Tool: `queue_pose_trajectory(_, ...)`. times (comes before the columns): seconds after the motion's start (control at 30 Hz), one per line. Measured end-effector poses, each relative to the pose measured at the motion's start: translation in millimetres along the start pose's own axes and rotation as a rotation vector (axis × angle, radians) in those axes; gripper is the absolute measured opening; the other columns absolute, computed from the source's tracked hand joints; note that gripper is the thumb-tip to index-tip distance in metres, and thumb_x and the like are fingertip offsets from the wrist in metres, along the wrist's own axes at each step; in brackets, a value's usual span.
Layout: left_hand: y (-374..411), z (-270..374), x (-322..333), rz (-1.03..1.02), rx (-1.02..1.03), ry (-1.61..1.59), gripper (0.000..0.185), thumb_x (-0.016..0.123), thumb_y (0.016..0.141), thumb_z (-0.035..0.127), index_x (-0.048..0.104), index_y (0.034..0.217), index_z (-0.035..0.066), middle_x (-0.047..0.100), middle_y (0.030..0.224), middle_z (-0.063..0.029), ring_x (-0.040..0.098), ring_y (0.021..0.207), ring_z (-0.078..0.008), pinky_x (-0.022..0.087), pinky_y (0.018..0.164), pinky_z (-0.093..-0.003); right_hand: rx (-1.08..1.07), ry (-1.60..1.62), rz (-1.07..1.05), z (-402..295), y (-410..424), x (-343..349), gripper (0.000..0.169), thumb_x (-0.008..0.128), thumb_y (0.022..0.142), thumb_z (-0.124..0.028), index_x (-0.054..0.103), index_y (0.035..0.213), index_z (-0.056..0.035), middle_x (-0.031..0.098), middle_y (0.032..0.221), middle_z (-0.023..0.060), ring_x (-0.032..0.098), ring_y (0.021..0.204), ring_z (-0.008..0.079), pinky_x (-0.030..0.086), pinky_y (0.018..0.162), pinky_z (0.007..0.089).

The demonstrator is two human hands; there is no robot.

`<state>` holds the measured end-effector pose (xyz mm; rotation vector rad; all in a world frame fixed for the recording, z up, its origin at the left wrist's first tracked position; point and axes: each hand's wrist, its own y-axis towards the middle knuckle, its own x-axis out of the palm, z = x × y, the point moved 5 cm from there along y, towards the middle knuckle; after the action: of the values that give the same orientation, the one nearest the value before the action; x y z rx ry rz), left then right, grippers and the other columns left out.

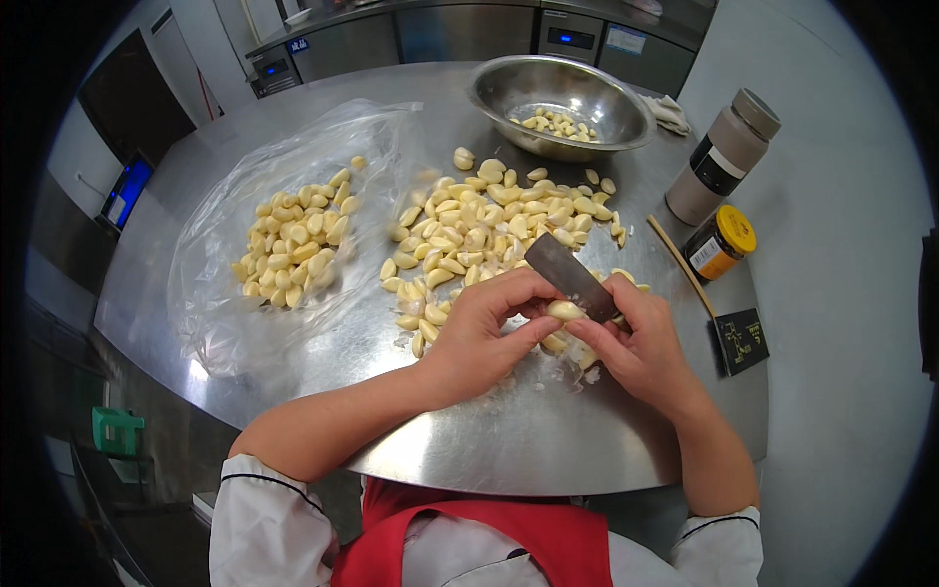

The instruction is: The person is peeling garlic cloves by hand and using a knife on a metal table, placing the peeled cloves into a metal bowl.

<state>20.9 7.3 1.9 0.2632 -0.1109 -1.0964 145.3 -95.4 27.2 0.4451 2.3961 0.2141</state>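
My left hand [490,330] pinches a garlic clove [565,310] between thumb and index finger. Opposite it, my right hand [637,341] holds a knife with a broad dark blade [571,277] and touches the same clove with its thumb. The blade points up and to the left, over a loose pile of garlic cloves [469,220] on the metal table. Bits of thin garlic skin [579,373] lie under my hands. Further left, more cloves [293,238] are heaped on a clear plastic bag [220,308]. The knife's handle is mostly hidden in my right hand.
At the back of the round steel table [513,455] stands a metal bowl [561,110] with some cloves inside. Along the right lie or stand a bottle [722,158], a yellow-lidded jar [720,242], a wooden stick [682,264], a black packet [741,341] and a cloth [667,115].
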Motion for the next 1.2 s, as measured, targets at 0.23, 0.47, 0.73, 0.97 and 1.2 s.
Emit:
queue_pose_trajectory(0.23, -1, 6, 0, 0.02, 0.026, 0.068, 0.015, 0.06, 0.086, 0.002, 0.06, 0.101, -0.003, 0.06, 0.096, -0.0089, 0.06, 0.088, -0.0144, 0.048, 0.078, -0.0267, -0.023, -0.076, -0.013, -3, 1, -1, 0.029, 0.07, 0.083, -0.02, 0.049, 0.081, -0.0004, 0.056, 0.064, 0.0127, 0.055, 0.049, 0.0206, 0.042, 0.048, 0.0302)
queue_pose_trajectory(0.47, -1, 3, -1, 0.024, 0.042, 0.078, 0.017, 0.06, 0.086, 0.003, 0.061, 0.102, -0.003, 0.06, 0.096, -0.0098, 0.061, 0.086, -0.0161, 0.049, 0.078, -0.027, -0.057, -0.102, 0.05, -7, 0, -2, 0.024, 0.068, 0.084, -0.017, 0.05, 0.081, -0.0011, 0.057, 0.066, 0.0136, 0.058, 0.052, 0.0243, 0.043, 0.048, 0.032)
queue_pose_trajectory(0.73, -4, 2, -1, 0.063, 0.027, 0.132, 0.018, 0.06, 0.086, 0.003, 0.06, 0.103, -0.003, 0.06, 0.095, -0.0097, 0.061, 0.086, -0.0165, 0.049, 0.077, -0.0274, -0.051, -0.094, 0.009, -5, -1, 5, 0.022, 0.068, 0.083, -0.015, 0.051, 0.084, -0.0015, 0.057, 0.068, 0.0137, 0.059, 0.054, 0.0256, 0.044, 0.049, 0.033)
queue_pose_trajectory(0.97, -2, 4, 0, 0.052, 0.077, 0.08, 0.016, 0.059, 0.086, 0.002, 0.06, 0.101, -0.003, 0.06, 0.095, -0.0099, 0.06, 0.085, -0.016, 0.049, 0.077, -0.0266, -0.081, -0.115, 0.055, -8, -1, 2, 0.022, 0.067, 0.084, -0.015, 0.05, 0.086, -0.001, 0.057, 0.07, 0.0145, 0.059, 0.056, 0.0284, 0.044, 0.05, 0.0347)
queue_pose_trajectory(1.2, -6, -6, -3, 0.051, -0.039, 0.141, 0.016, 0.059, 0.086, 0.002, 0.06, 0.101, -0.003, 0.059, 0.094, -0.0095, 0.06, 0.085, -0.0156, 0.049, 0.076, -0.0268, -0.091, -0.145, 0.002, -4, -1, 6, 0.019, 0.067, 0.084, -0.014, 0.052, 0.085, -0.0014, 0.057, 0.07, 0.015, 0.058, 0.056, 0.0292, 0.044, 0.05, 0.0349)
